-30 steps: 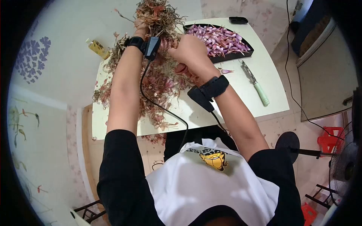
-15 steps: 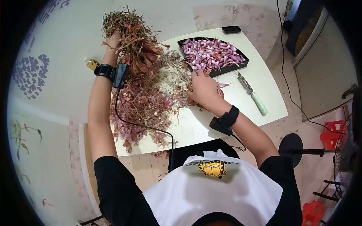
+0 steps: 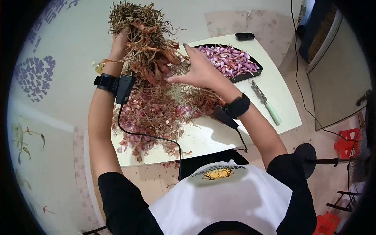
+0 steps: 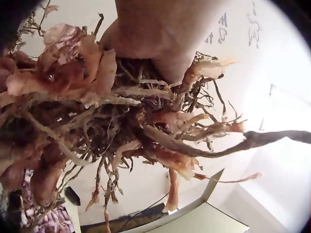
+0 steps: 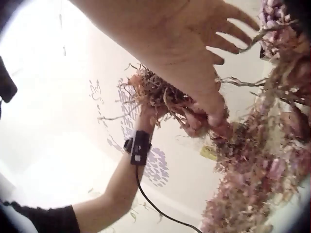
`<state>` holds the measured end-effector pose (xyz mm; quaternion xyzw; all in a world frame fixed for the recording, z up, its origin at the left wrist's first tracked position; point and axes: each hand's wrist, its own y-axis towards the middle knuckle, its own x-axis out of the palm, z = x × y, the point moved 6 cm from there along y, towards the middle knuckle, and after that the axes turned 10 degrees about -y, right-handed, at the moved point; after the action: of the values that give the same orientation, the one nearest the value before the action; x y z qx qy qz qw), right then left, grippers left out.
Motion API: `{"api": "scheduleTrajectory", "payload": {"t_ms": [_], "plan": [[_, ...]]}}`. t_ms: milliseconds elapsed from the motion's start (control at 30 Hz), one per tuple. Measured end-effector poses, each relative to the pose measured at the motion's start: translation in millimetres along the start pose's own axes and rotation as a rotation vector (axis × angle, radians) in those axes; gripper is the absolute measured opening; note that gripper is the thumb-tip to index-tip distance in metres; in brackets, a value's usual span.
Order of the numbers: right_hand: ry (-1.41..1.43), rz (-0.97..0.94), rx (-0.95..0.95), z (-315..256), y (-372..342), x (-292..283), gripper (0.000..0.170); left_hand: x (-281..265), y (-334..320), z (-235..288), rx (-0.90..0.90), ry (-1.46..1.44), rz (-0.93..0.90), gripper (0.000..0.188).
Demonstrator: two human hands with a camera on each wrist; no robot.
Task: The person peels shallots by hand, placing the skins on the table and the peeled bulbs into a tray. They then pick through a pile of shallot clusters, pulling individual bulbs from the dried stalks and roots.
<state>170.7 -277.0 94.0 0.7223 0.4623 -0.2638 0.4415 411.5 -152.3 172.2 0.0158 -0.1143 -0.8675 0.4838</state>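
In the head view the left hand (image 3: 120,40) grips a big bundle of dried shallots (image 3: 150,49) by its withered stems, raised over the table's far left part. Reddish bulbs hang from the bundle's right side. The right hand (image 3: 199,69) is spread beside those bulbs, its thumb near them; whether it touches them I cannot tell. In the right wrist view the right hand (image 5: 194,53) has its fingers apart. Below it in the head view lies a smaller clump of shallots (image 3: 205,101). Loose skins and dry stems (image 3: 150,117) cover the table's left half.
A black tray (image 3: 250,74) full of purple peeled shallots stands at the back right. A knife with a pale green handle (image 3: 273,113) lies to its right, and a small black object (image 3: 244,36) behind it. A yellow-labelled bottle (image 3: 98,67) is beyond the left wrist. Cables trail from both wrists.
The right hand has left the smaller clump and moved up and left towards the bundle, its fingers spreading. The left hand first carried the bundle leftward and still holds it.
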Motion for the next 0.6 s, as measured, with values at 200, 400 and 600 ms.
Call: {"api": "scheduleTrajectory", "payload": {"t_ms": [200, 400, 600], "plan": [[-0.046, 0.125, 0.082, -30.4, 44.8, 47.7, 0.136, -4.1, 27.6, -10.2, 0.186, 0.094, -0.133, 0.052], [0.039, 0.224, 0.523, -24.4, 41.2, 51.0, 0.117, 2.4, 47.6, -30.9, 0.503, 1.191, 0.014, 0.070], [-0.133, 0.415, 0.437, -36.1, 38.6, 27.9, 0.094, 7.2, 34.6, -32.5, 0.688, 1.443, -0.177, 0.079]]}}
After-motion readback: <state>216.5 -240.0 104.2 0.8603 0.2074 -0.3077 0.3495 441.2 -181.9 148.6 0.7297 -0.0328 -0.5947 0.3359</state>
